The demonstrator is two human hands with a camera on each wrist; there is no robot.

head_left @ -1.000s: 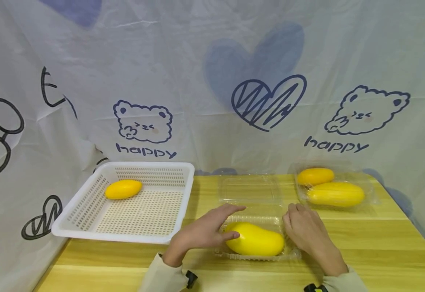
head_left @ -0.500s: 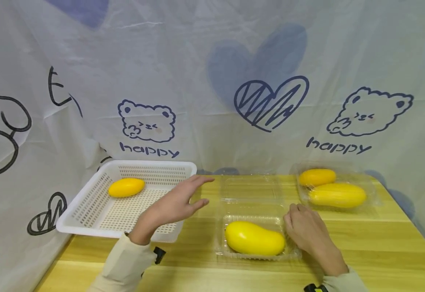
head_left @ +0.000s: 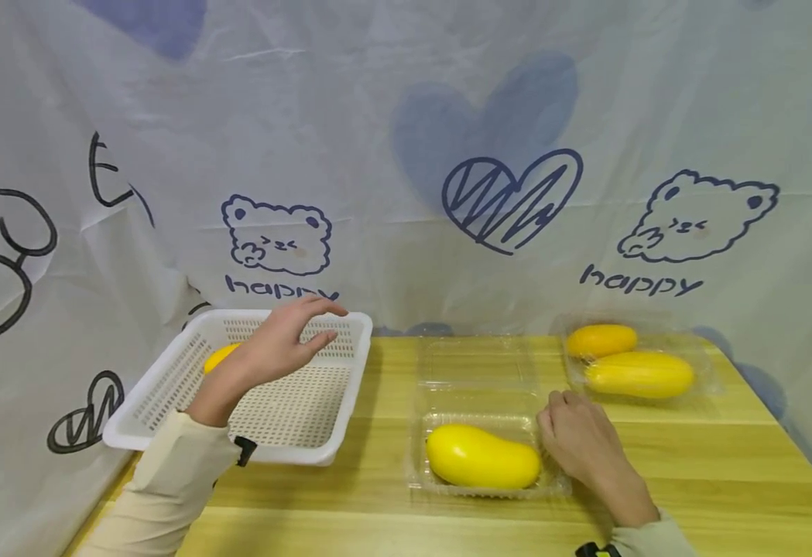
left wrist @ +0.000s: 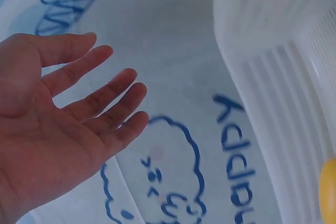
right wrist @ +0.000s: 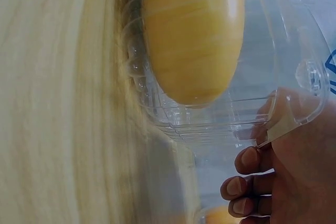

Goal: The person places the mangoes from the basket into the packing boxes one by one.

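My left hand [head_left: 273, 344] is raised over the white perforated basket [head_left: 346, 406], with fingers spread and nothing in them. It partly covers a yellow oval fruit [head_left: 219, 357] in that basket. In the left wrist view the palm and loosely extended fingers of the left hand [left wrist: 68, 114] show beside the basket wall [left wrist: 247, 77]. A clear plastic clamshell box [head_left: 416, 464] lies with its lid raised or folded back, holding a large yellow mango-like fruit [head_left: 482, 458]. My right hand [head_left: 580, 433] pinches the box's right rim; the right wrist view shows its curled fingers [right wrist: 247, 158] there.
At the back right stands another clear plastic box [head_left: 708, 371] with two yellow fruits [head_left: 638, 375] inside. The wooden table [head_left: 378, 503] ends at a printed cloth backdrop [head_left: 392, 255] behind and at the left.
My left hand has left the mango-like fruit in the clear box and moved left and up, over the basket. The right hand has stayed at the box rim.
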